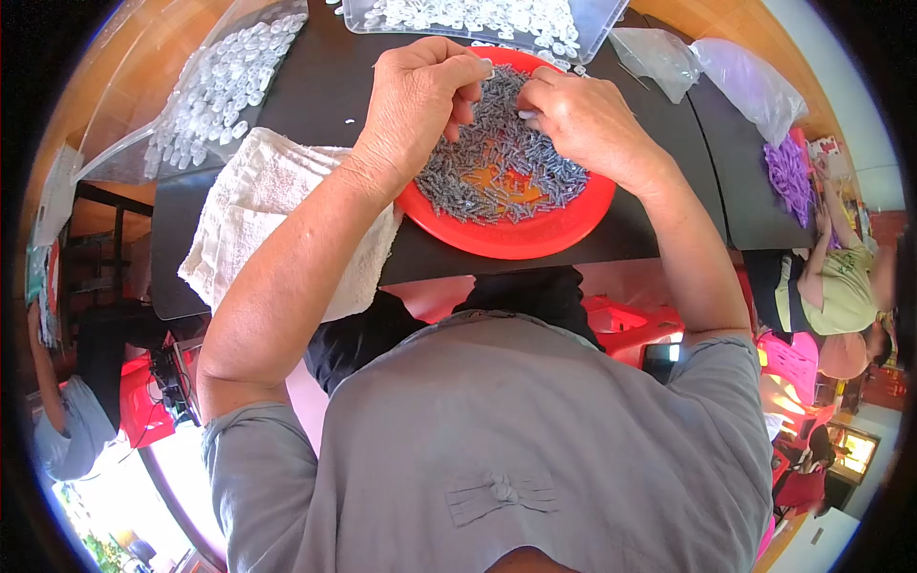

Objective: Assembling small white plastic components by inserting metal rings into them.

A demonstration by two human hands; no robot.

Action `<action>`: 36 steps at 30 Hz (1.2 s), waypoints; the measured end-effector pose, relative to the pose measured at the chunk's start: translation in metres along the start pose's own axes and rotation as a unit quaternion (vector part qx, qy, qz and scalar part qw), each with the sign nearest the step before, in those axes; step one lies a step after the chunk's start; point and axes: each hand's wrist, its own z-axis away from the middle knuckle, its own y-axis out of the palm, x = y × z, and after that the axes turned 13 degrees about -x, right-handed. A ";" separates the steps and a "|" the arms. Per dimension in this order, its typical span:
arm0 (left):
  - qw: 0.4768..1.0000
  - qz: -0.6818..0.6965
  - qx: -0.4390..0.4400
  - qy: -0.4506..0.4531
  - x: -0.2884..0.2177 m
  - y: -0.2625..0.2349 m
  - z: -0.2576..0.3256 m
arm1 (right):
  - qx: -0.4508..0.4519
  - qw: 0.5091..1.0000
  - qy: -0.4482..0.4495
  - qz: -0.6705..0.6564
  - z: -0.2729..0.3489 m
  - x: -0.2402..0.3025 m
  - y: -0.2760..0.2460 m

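Note:
A round red tray (516, 244) on the dark table holds a heap of small grey rod-like pieces (506, 134). Over its far left side, my left hand (420, 100) is closed, thumb and forefinger pinching a small white plastic piece (488, 69). My right hand (585, 119) is over the tray's far right side, close to the grey pieces, its fingers curled together. Something small and pale shows by those fingers; whether it is held or is a fingernail is unclear. A clear plastic bin (478, 29) of small white plastic pieces stands just beyond the tray.
A folded white towel (277, 205) lies under my left forearm. At the far left is a clear bag (224, 81) of white pieces. Plastic bags (750, 91) and purple strips (789, 181) lie at the right. Other people sit at both sides, one in yellow-green (850, 291).

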 end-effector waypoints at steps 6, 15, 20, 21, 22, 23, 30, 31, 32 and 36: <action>1.000 0.005 0.006 -0.010 -0.005 0.002 -0.001 | -0.147 0.964 0.091 -0.200 -0.004 -0.008 0.004; 0.999 0.043 -0.015 -0.020 -0.009 0.000 0.002 | -0.097 0.749 0.318 -0.574 -0.027 0.006 -0.019; 0.996 0.079 -0.029 -0.017 -0.008 0.000 0.002 | -0.099 0.751 0.314 -0.572 -0.032 0.012 -0.021; 0.996 0.079 -0.029 -0.016 -0.008 0.000 0.002 | -0.100 0.751 0.309 -0.574 -0.033 0.013 -0.021; 0.996 0.080 -0.033 -0.015 -0.008 0.000 0.002 | -0.100 0.752 0.309 -0.574 -0.034 0.014 -0.021; 0.996 0.081 -0.036 -0.013 -0.009 -0.001 0.003 | -0.104 0.756 0.305 -0.570 -0.034 0.015 -0.022; 0.995 0.095 -0.041 -0.013 -0.011 0.000 0.003 | -0.108 0.762 0.297 -0.565 -0.037 0.017 -0.021; 0.995 0.093 -0.042 -0.012 -0.011 0.000 0.003 | -0.108 0.762 0.297 -0.565 -0.038 0.017 -0.021; 0.995 0.091 -0.043 -0.012 -0.011 0.000 0.003 | -0.109 0.770 0.288 -0.559 -0.038 0.017 -0.021; 0.995 0.091 -0.033 0.001 -0.010 0.000 0.002 | -0.108 0.799 0.263 -0.530 -0.041 0.021 -0.021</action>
